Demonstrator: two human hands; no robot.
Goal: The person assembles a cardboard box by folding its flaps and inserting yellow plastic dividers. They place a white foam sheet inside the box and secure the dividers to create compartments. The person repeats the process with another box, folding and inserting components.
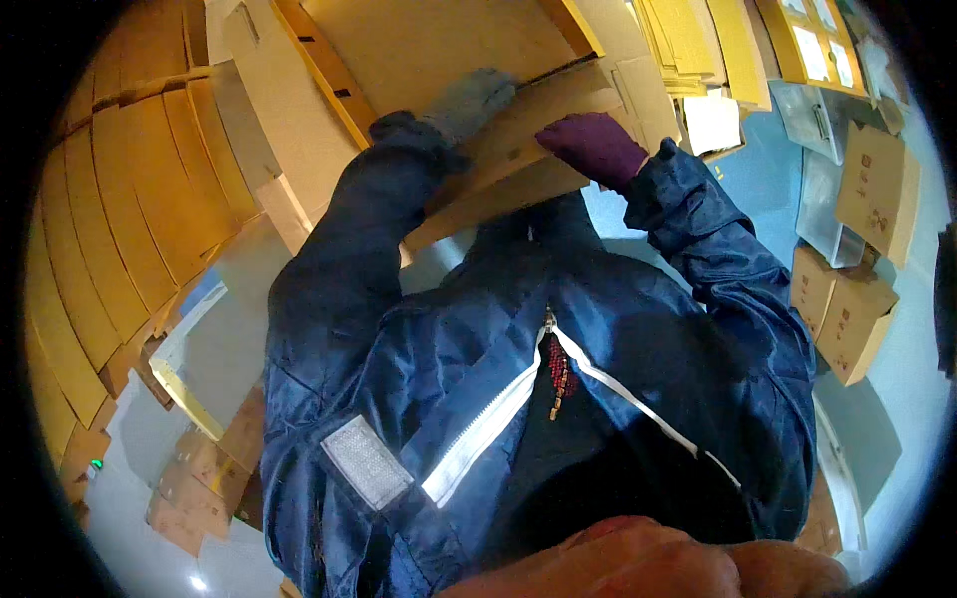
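Note:
An opened cardboard box [454, 45] stands in front of me at the top of the view, with a long flap [538, 164] folded out towards my body. My left hand [474, 103], in a grey glove, lies across the near edge of the box where the flap begins, its fingers stretched out to the right. Over the right part of the flap is my right hand [595, 148], in a maroon glove. Its fingers are drawn together and point left; whatever may be between them is hidden.
Large flattened cardboard sheets [140, 199] stand along the left. Yellow-edged cardboard pieces [688, 45] are stacked beyond my right hand. Small brown boxes [877, 189] and clear plastic bins [822, 214] line the right side. A pale panel [224, 339] leans at the lower left.

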